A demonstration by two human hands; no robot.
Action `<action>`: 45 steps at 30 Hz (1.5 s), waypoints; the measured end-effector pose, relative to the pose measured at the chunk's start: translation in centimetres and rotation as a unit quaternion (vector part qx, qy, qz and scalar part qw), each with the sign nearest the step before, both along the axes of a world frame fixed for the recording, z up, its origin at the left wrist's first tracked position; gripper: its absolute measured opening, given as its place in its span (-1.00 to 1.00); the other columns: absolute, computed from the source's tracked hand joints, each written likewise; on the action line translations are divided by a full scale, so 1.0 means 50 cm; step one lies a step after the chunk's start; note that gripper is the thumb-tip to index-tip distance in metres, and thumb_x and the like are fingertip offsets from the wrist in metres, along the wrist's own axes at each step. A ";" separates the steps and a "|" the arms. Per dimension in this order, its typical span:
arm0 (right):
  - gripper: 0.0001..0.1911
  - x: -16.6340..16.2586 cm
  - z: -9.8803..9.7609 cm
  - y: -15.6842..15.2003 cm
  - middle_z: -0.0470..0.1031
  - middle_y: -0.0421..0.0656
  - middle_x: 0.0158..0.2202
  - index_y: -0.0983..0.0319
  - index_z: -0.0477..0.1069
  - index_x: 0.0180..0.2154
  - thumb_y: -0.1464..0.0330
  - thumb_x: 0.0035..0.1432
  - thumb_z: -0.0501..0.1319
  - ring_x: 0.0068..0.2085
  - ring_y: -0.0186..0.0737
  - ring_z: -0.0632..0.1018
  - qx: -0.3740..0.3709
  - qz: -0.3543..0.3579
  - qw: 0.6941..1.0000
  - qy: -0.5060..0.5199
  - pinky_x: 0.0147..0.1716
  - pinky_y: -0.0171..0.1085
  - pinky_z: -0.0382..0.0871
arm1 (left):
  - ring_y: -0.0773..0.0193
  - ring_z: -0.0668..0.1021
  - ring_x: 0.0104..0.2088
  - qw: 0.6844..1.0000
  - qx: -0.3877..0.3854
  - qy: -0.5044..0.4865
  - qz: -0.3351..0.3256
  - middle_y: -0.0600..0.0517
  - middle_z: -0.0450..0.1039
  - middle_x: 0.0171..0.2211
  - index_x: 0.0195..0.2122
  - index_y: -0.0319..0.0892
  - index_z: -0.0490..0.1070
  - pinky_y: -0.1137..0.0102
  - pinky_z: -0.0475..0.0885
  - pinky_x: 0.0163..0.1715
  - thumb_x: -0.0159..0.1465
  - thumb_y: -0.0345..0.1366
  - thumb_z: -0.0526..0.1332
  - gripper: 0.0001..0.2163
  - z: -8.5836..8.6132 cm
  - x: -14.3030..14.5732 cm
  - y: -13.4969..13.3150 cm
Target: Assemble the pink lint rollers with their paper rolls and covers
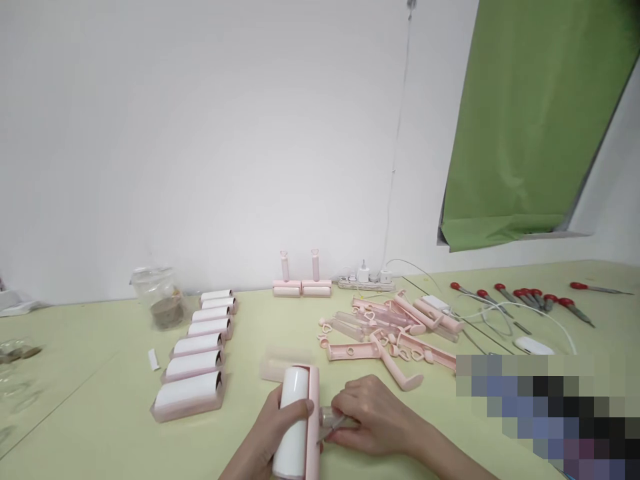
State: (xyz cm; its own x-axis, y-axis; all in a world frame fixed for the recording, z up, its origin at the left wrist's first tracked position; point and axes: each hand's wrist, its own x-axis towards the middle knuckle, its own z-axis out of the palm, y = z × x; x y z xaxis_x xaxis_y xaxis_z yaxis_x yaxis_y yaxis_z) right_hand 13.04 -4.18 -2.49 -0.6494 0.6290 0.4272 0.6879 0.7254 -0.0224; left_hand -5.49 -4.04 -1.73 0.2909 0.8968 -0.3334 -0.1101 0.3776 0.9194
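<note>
My left hand point(270, 427) is closed around a lint roller with a white roll point(295, 393) and a pink frame point(313, 427), held upright near the table's front. My right hand point(373, 417) is closed on a clear, tube-like handle point(327, 418), whose end meets or nearly meets the side of the pink frame; my fingers partly hide it. Behind the roller lies a clear pinkish cover point(285, 360). Farther back on the right is a pile of loose pink frames point(355, 351), clear handles point(347, 325) and small rings.
A row of white rolls in pinkish covers point(193, 393) runs along the left. Two lint rollers point(316, 287) stand by the wall, beside a power strip point(367, 285). A plastic tub point(163, 300) is back left. Red-handled screwdrivers point(505, 292) and white cables point(550, 320) lie right.
</note>
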 end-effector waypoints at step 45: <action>-0.75 0.115 0.062 0.233 0.36 -0.08 -0.26 0.32 0.29 -0.24 0.33 0.22 -0.07 -0.28 -0.24 0.42 -0.051 -0.334 0.938 0.084 -0.31 -0.20 0.30 | 0.17 0.42 -0.26 0.989 0.150 0.017 0.006 0.00 0.35 -0.35 -0.18 -0.20 0.21 0.36 0.29 -0.26 0.01 -0.27 0.17 -0.67 -0.001 -0.006 0.006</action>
